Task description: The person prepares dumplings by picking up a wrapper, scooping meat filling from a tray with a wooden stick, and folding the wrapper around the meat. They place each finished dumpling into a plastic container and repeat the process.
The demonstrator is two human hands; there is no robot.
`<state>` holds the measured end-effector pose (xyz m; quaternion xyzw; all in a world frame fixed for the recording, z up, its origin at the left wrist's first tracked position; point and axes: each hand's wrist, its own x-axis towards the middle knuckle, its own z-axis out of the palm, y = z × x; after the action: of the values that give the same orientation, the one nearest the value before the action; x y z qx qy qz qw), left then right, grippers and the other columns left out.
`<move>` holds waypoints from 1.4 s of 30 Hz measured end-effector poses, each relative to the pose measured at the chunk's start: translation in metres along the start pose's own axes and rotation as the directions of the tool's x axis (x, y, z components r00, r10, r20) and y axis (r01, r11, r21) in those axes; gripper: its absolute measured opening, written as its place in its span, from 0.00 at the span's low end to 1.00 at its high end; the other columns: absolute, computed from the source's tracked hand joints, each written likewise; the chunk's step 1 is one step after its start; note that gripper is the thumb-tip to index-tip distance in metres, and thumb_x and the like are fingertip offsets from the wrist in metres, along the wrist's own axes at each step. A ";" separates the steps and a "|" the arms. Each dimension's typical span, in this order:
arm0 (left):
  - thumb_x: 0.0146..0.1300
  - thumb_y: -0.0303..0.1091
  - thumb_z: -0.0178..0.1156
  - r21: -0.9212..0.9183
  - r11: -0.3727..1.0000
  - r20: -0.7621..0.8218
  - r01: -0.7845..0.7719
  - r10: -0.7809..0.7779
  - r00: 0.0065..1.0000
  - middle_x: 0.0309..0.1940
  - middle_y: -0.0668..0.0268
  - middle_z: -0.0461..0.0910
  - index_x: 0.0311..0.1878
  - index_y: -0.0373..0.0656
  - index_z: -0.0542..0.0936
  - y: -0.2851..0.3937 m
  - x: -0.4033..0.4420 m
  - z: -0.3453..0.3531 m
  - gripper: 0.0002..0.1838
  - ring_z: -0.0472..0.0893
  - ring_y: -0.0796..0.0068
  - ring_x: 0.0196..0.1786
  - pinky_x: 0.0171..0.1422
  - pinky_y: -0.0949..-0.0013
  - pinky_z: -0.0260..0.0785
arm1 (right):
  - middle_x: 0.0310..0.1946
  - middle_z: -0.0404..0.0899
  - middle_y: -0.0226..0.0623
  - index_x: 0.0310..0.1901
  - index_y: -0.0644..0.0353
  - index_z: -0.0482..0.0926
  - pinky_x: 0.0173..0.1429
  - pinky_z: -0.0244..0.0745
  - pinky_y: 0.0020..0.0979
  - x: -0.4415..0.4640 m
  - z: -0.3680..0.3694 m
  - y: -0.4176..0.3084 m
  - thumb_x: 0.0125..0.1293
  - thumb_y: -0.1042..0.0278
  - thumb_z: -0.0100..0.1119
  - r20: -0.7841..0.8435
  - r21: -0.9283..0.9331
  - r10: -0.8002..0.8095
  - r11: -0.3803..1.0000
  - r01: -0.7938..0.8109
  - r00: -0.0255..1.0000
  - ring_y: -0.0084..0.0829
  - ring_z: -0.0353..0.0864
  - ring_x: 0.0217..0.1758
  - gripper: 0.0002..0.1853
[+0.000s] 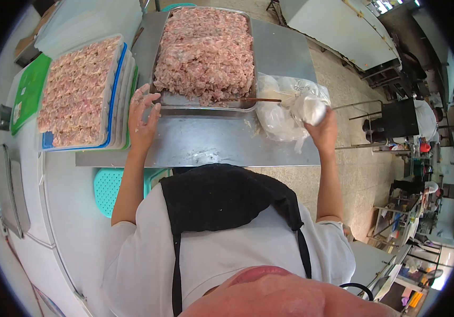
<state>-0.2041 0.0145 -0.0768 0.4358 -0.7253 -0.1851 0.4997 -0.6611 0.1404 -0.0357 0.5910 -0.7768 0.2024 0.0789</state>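
My left hand [145,116] is open, its fingers spread and flecked with meat, beside the near left corner of a metal tray [205,108]. Ground meat [205,55] fills most of that tray in a thick mound. A thin brown stick [253,100] lies over the tray's near right side, one end in the meat. On the right, my right hand [323,129] grips a round white stack of dumpling wrappers [310,108], slightly blurred. Under and beside it lie clear plastic bags [280,119] with more pale contents.
Left of my left hand, stacked plastic boxes [116,100] carry rows of meat-filled dumplings [76,92]. A green lid [30,92] lies farther left. The steel table [200,140] ends just before my apron [221,195]. A turquoise stool [109,190] stands below. Another person [425,119] is far right.
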 end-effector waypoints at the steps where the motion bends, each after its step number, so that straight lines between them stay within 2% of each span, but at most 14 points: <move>1: 0.63 0.27 0.59 -0.051 0.997 0.005 0.051 -0.050 0.999 0.59 0.58 0.72 0.49 0.41 0.81 0.002 0.000 0.000 0.12 0.75 0.65 0.56 0.57 0.66 0.69 | 0.47 0.77 0.51 0.58 0.68 0.67 0.53 0.74 0.44 0.002 -0.006 -0.013 0.37 0.64 0.78 -0.181 0.049 0.005 0.999 0.004 0.983 0.49 0.79 0.49 0.44; 5: 0.65 0.36 0.58 -0.310 0.895 0.253 0.321 -0.248 0.935 0.53 0.62 0.76 0.49 0.42 0.80 -0.012 -0.007 0.008 0.13 0.74 0.70 0.55 0.54 0.68 0.69 | 0.47 0.76 0.49 0.57 0.69 0.67 0.55 0.74 0.39 0.004 -0.020 -0.073 0.39 0.60 0.79 -0.131 0.614 -0.037 0.781 0.111 0.991 0.41 0.79 0.50 0.43; 9: 0.67 0.42 0.56 -0.337 0.695 0.562 0.636 -0.394 0.728 0.50 0.64 0.77 0.53 0.42 0.78 0.010 -0.010 0.011 0.17 0.74 0.71 0.56 0.57 0.69 0.67 | 0.53 0.74 0.46 0.57 0.60 0.69 0.60 0.69 0.43 -0.009 0.024 -0.137 0.36 0.57 0.78 -0.019 0.623 -0.490 0.676 0.393 0.872 0.48 0.74 0.56 0.44; 12: 0.67 0.47 0.56 -0.264 0.544 0.719 0.796 -0.439 0.538 0.55 0.62 0.75 0.60 0.41 0.73 -0.008 -0.033 0.023 0.24 0.73 0.66 0.59 0.63 0.66 0.64 | 0.60 0.70 0.43 0.60 0.54 0.69 0.62 0.70 0.42 -0.016 0.085 -0.164 0.52 0.66 0.66 0.072 0.431 -0.820 0.539 0.724 0.568 0.46 0.71 0.61 0.32; 14: 0.59 0.46 0.64 -0.093 0.842 0.732 0.532 -0.304 0.610 0.60 0.57 0.72 0.68 0.41 0.64 -0.030 -0.057 0.032 0.36 0.71 0.60 0.64 0.68 0.63 0.61 | 0.60 0.69 0.44 0.63 0.53 0.67 0.61 0.71 0.41 -0.027 0.111 -0.158 0.57 0.68 0.61 0.191 0.472 -0.822 0.556 0.684 0.537 0.47 0.70 0.62 0.30; 15: 0.59 0.46 0.64 -0.091 0.838 0.727 0.538 -0.314 0.611 0.60 0.57 0.72 0.68 0.41 0.64 -0.026 -0.062 0.031 0.36 0.71 0.60 0.64 0.68 0.63 0.61 | 0.60 0.69 0.44 0.63 0.53 0.67 0.61 0.71 0.41 -0.028 0.113 -0.160 0.57 0.68 0.61 0.192 0.479 -0.827 0.549 0.685 0.528 0.47 0.70 0.62 0.30; 17: 0.49 0.42 0.73 -0.119 0.929 0.657 0.349 -0.190 0.730 0.64 0.52 0.68 0.71 0.41 0.59 -0.008 -0.076 0.038 0.48 0.68 0.55 0.67 0.70 0.60 0.60 | 0.59 0.69 0.47 0.63 0.57 0.67 0.58 0.72 0.41 -0.030 0.116 -0.162 0.59 0.68 0.60 0.418 0.728 -0.672 0.651 0.217 0.612 0.48 0.73 0.57 0.28; 20: 0.41 0.35 0.76 -0.057 0.921 0.605 0.386 -0.276 0.747 0.64 0.49 0.67 0.71 0.41 0.58 0.001 -0.078 0.040 0.53 0.67 0.51 0.67 0.70 0.60 0.60 | 0.52 0.72 0.50 0.63 0.59 0.67 0.52 0.73 0.41 -0.042 0.135 -0.171 0.62 0.65 0.59 0.454 0.754 -0.592 0.653 0.066 0.666 0.48 0.76 0.49 0.27; 24: 0.42 0.33 0.74 -0.052 0.958 0.552 0.281 -0.207 0.808 0.64 0.48 0.67 0.71 0.42 0.58 -0.001 -0.071 0.027 0.51 0.66 0.49 0.68 0.70 0.59 0.61 | 0.45 0.74 0.49 0.61 0.60 0.69 0.47 0.74 0.40 -0.029 0.107 -0.192 0.64 0.62 0.58 0.466 0.735 -0.570 0.675 0.062 0.677 0.44 0.78 0.43 0.25; 26: 0.44 0.36 0.73 0.022 0.998 0.556 -0.053 0.032 0.830 0.65 0.50 0.67 0.71 0.43 0.59 -0.012 -0.069 0.021 0.50 0.65 0.49 0.68 0.70 0.59 0.60 | 0.41 0.75 0.47 0.57 0.61 0.72 0.45 0.75 0.40 -0.014 0.094 -0.198 0.64 0.61 0.58 0.604 0.596 -0.494 0.801 0.057 0.625 0.42 0.79 0.43 0.22; 30: 0.45 0.33 0.72 0.085 0.996 0.570 -0.027 -0.026 0.821 0.61 0.51 0.70 0.69 0.43 0.62 -0.014 -0.063 0.024 0.46 0.68 0.49 0.65 0.68 0.58 0.63 | 0.42 0.76 0.46 0.51 0.61 0.75 0.47 0.75 0.41 -0.008 0.109 -0.198 0.62 0.62 0.59 0.450 0.574 -0.552 0.781 0.246 0.702 0.42 0.79 0.44 0.18; 32: 0.44 0.30 0.72 0.168 0.954 0.579 0.248 -0.299 0.759 0.58 0.52 0.71 0.65 0.43 0.67 -0.004 -0.056 0.024 0.41 0.70 0.51 0.62 0.65 0.58 0.65 | 0.42 0.75 0.45 0.49 0.59 0.76 0.48 0.75 0.42 -0.014 0.113 -0.209 0.60 0.63 0.61 0.206 0.601 -0.655 0.671 0.434 0.727 0.45 0.78 0.46 0.17; 36: 0.44 0.29 0.71 0.165 0.945 0.604 0.283 -0.324 0.728 0.55 0.54 0.73 0.59 0.41 0.70 0.000 -0.041 0.019 0.35 0.72 0.51 0.58 0.61 0.59 0.67 | 0.43 0.75 0.44 0.51 0.58 0.76 0.50 0.75 0.41 -0.026 0.119 -0.208 0.60 0.63 0.60 0.201 0.613 -0.660 0.661 0.432 0.724 0.46 0.78 0.47 0.18; 42: 0.50 0.22 0.62 -0.062 0.997 0.689 0.043 0.012 0.724 0.50 0.56 0.75 0.43 0.41 0.74 -0.009 -0.048 0.021 0.15 0.75 0.54 0.54 0.58 0.62 0.68 | 0.44 0.74 0.44 0.52 0.58 0.76 0.50 0.75 0.42 -0.017 0.100 -0.201 0.60 0.63 0.60 0.353 0.565 -0.689 0.696 0.442 0.634 0.47 0.76 0.47 0.18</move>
<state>-0.2131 0.0450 -0.1197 0.3233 -0.8479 -0.3646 0.2089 -0.4533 0.0702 -0.0882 0.8429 -0.4686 0.1556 -0.2136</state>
